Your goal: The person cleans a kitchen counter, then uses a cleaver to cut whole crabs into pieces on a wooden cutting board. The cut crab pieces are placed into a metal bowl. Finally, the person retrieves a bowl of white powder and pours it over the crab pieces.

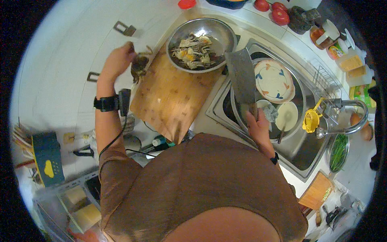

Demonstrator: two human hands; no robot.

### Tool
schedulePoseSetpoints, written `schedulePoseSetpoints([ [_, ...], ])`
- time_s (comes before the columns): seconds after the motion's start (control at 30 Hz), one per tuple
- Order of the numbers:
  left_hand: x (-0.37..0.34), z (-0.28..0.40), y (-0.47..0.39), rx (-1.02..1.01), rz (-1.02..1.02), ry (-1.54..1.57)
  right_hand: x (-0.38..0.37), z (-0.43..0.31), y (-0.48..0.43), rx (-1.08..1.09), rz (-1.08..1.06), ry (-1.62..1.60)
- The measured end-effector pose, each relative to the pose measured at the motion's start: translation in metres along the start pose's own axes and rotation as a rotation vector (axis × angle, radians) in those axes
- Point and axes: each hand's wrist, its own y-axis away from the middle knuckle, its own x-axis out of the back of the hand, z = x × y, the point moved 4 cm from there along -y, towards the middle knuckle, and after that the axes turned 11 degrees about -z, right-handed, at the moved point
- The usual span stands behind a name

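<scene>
Left of the wooden cutting board [169,99], my left hand [117,62] grips a dark crab [140,63] near the board's edge, its legs hanging down. My right hand [259,127] is wrapped around the handle of a cleaver [242,80], whose broad grey blade points away from me over the sink's left side. A stainless-steel bowl [222,65] rests on the far end of the board. Inside it lie cut crab pieces [193,51] with orange roe showing.
In the sink [305,157], a large basin [303,99] holds a patterned plate [273,80], a pale bowl [287,113] and a scrubber [270,112]. The faucet [359,128] arches in from the right. Tomatoes [280,16] and bottles [352,62] line the far counter; scallions [339,152] stand right.
</scene>
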Motion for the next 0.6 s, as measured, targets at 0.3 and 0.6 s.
schedulePoseSetpoints([
  [0.3,-0.166,0.061,0.044,0.087,-0.237,0.132,-0.023,-0.017,0.005,0.137,-0.041,0.033],
  [0.6,-0.208,0.008,0.093,0.184,0.016,0.373,-0.042,-0.034,0.000,0.168,-0.175,0.182],
])
